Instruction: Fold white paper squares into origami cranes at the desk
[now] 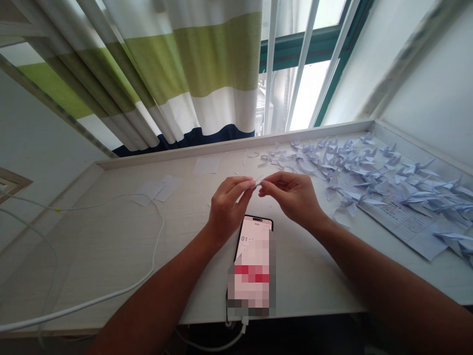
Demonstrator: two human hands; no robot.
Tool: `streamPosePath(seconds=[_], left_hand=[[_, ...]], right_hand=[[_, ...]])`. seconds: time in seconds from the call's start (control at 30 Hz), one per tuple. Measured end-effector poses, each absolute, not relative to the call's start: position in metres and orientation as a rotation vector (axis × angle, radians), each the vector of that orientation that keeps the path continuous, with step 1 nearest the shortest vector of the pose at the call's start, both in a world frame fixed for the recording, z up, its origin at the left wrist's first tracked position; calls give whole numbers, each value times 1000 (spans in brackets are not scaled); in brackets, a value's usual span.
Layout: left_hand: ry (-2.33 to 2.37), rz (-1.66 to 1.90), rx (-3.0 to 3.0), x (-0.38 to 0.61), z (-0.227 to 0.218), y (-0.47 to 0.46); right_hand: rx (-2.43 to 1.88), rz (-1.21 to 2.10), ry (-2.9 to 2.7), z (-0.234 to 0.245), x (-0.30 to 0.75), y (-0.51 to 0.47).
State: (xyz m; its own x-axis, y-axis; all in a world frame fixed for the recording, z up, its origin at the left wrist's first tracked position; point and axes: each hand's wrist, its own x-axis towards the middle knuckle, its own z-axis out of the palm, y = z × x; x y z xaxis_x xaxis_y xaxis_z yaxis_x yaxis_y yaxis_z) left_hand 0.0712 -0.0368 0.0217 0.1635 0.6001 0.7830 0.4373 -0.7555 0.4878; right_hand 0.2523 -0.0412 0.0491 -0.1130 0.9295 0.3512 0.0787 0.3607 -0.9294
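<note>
My left hand (226, 204) and my right hand (291, 195) meet above the middle of the pale wooden table (111, 246). Both pinch a small folded piece of white paper (257, 181) between fingertips, held a little above the tabletop. Below my hands lies a phone (253, 256) with its screen lit and a cable plugged into its near end.
Many folded paper cranes (369, 167) cover the table's right side, some on a printed sheet (399, 217). Flat paper squares (157, 190) lie at left of centre. A white cable (121, 291) loops across the left. A striped curtain (166, 74) and window bars stand behind.
</note>
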Motion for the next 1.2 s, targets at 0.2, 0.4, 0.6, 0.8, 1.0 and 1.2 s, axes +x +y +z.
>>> streamPosePath(seconds=[0.2,0.4,0.6,0.8,1.0,1.2], left_hand=[[966,1548,2360,69,16,-34],[1040,1558,2359,70,18,-34],[1000,1542,2419,67,21,-33],[934,1549,2379,64,19,-31],[980,1578,2235,68,22,-33],[1017,1518,1733,80,20,-36]], right_hand=[[-1072,685,-1637,49,251,-44],[-1106,349,-1731,44,245,-51],[-1134,224,-1846,42,243,-55],[-1124,267,-1893,40,241,-58],[-1095,367,-1832,44,243,-57],[-963,345,-1836,48,252,-50]])
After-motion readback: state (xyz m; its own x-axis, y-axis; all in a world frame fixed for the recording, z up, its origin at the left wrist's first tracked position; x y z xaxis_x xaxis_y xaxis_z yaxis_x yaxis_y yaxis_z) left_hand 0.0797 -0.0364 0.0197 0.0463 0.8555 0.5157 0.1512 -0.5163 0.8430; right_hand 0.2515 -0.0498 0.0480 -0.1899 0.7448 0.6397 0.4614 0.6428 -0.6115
